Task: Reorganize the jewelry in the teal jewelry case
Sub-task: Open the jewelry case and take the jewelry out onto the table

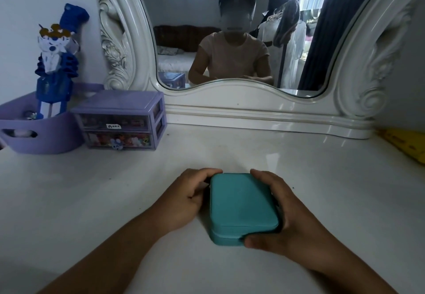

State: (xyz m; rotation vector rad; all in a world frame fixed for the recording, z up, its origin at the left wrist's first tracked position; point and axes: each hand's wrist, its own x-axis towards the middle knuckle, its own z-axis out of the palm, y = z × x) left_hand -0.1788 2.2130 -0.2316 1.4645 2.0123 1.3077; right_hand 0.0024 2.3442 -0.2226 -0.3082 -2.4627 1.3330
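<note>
Both hands [184, 198] [285, 215] grip the teal jewelry case [242, 206] (lid seemingly shut, contents hidden).

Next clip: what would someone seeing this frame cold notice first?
The closed teal jewelry case in the near middle of the white vanity top, gripped from both sides by the left hand and right hand. Behind it stands an ornate white mirror reflecting the person, and at far left a purple drawer box.

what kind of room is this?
Likely a bedroom vanity: a white dressing table under an ornate mirror that reflects a bed and hanging clothes. Both hands hold a closed teal jewelry case on the tabletop.
</note>
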